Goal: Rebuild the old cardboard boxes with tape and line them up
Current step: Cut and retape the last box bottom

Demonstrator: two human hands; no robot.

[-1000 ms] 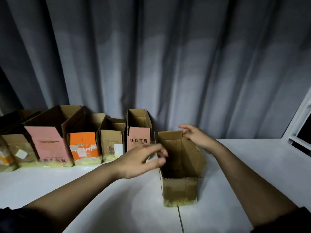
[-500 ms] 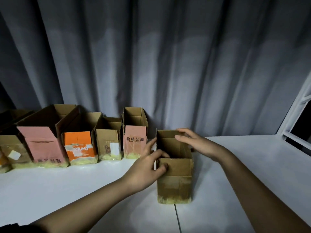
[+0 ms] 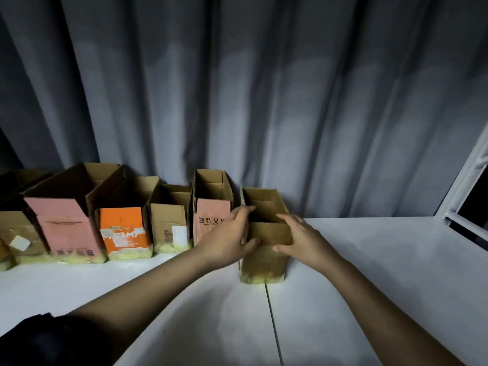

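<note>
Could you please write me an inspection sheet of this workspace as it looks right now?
Surface: white table with a seam running toward the camera.
Job's things: plain brown box stands upright and open-topped at the right end of the row of boxes, a little nearer the camera; yellowish tape along the bases.
Clutter: nothing seen.
Hands: left hand grips the brown box's left side; right hand grips its right front corner.
Cables: nothing seen.
Surroundings: grey curtain behind the table; white window frame at right.
</note>
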